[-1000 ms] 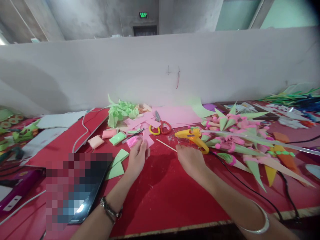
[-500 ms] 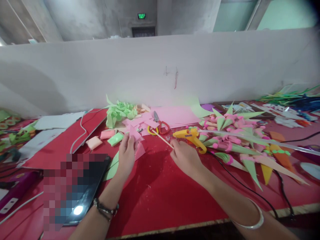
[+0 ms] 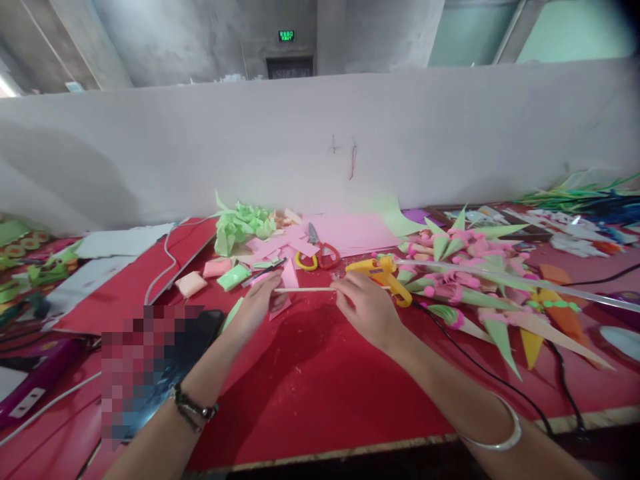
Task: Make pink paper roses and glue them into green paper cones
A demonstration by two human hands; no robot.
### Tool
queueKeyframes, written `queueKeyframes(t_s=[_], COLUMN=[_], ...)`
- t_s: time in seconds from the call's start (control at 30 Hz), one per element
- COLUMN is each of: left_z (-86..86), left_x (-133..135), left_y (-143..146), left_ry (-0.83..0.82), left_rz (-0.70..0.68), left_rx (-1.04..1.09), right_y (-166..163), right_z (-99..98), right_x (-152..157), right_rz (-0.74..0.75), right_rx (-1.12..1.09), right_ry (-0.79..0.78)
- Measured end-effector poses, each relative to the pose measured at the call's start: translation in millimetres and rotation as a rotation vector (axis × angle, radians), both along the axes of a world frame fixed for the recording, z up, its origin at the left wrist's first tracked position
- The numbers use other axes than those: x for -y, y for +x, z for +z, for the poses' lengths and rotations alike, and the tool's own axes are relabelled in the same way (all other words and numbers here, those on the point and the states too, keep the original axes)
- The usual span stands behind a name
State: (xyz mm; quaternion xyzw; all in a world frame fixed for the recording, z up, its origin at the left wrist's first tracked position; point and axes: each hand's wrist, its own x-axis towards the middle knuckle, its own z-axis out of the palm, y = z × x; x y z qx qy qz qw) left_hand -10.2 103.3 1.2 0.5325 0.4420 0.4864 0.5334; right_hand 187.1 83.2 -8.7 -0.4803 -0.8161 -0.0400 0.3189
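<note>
A thin pale stick (image 3: 307, 289) lies level across the gap between my two hands, above the red table. My left hand (image 3: 257, 301) is closed at its left end, fingertips pinched together. Pink paper (image 3: 289, 274) shows just behind those fingers; whether the hand also grips some of it, I cannot tell. My right hand (image 3: 367, 308) pinches the stick near its right end, just in front of a yellow glue gun (image 3: 377, 268). Scissors with red and yellow handles (image 3: 328, 255) rest on the table beyond the stick.
Paper cones with pink trim (image 3: 465, 293) pile up at the right, with a long clear rod (image 3: 520, 281) across them. Crumpled green paper (image 3: 243, 227) and small wrapped packets (image 3: 234, 277) lie left of centre. A dark tablet (image 3: 193, 347) sits by my left forearm.
The stick has turned from slanting to level, and my left hand has moved onto its left end. The pink paper raised in my left fingers before is no longer clearly seen there.
</note>
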Motion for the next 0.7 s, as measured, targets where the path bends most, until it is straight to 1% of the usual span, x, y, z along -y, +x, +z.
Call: queueKeyframes(t_s=[0.1,0.17,0.3,0.37,0.5,0.63,0.7], left_z=[-3.1,-5.8,-8.4,-8.5,-9.5,-12.0,-12.8], left_x=[-1.4,-0.5,7.7,14.0,24.6,29.5,30.7], left_y=[-4.3,-4.3,0.9,3.9,8.1,10.3,11.4], left_ry=[0.035,0.104,0.285,0.33,0.371,0.403,0.394], left_rz=[0.021,0.017,-0.099,-0.154,-0.285,-0.346,-0.373], left_rx=[-0.124,-0.256,-0.508,-0.571,-0.604,-0.568,-0.538], right_y=[1.4,2.1,0.7,-2.3,-9.5,-11.6,-10.9], right_z=[-0.5,-0.8,-1.5,-2.2,-4.0,-3.7,-2.4], right_x=[-2.4,-3.7,-2.2,1.2,8.4,10.9,11.0], right_rz=[-0.022,-0.016,0.034,0.087,0.166,0.268,0.322], right_rx=[0.037,0.058,0.066,0.044,-0.055,-0.361,-0.48], right_ry=[0.025,0.03,-0.018,-0.103,-0.352,-0.615,-0.705])
